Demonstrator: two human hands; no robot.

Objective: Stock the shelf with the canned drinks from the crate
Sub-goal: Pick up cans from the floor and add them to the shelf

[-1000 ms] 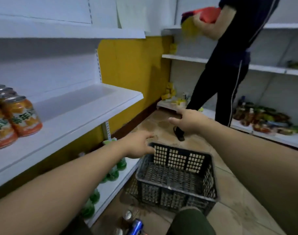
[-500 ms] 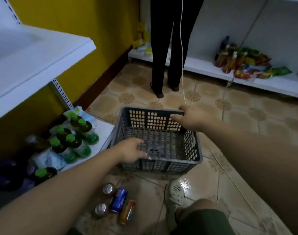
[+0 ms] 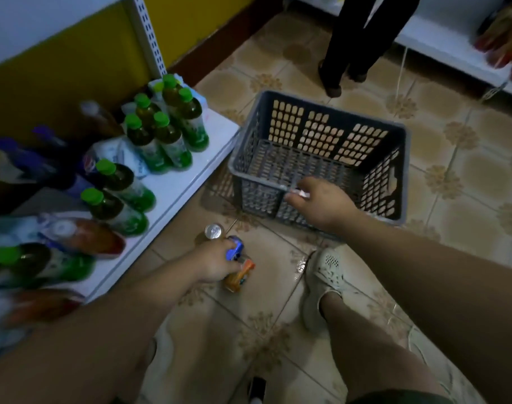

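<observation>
Tiled floor (image 3: 467,147), shop aisle. Crate (image 3: 324,135) centre frame, looks empty; cans (image 3: 213,231) lower centre, beside it. L hand (image 3: 217,263) grips blue can (image 3: 234,250); R hand (image 3: 319,202) curled over crate near rim. Step: pickup. Next: lift, stand upright on shelf (image 3: 179,182), left.

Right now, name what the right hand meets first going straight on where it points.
The near rim of the grey perforated plastic crate; the right hand seems to touch it, depth unclear.

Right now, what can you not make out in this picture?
Head view:
- Blue can: label hidden under the gripping left hand.
- Right hand: blur hides whether its fingers hold the crate rim.
- Packets on lower-left shelf: blurred.
- Other person: cut off by top edge.
</observation>
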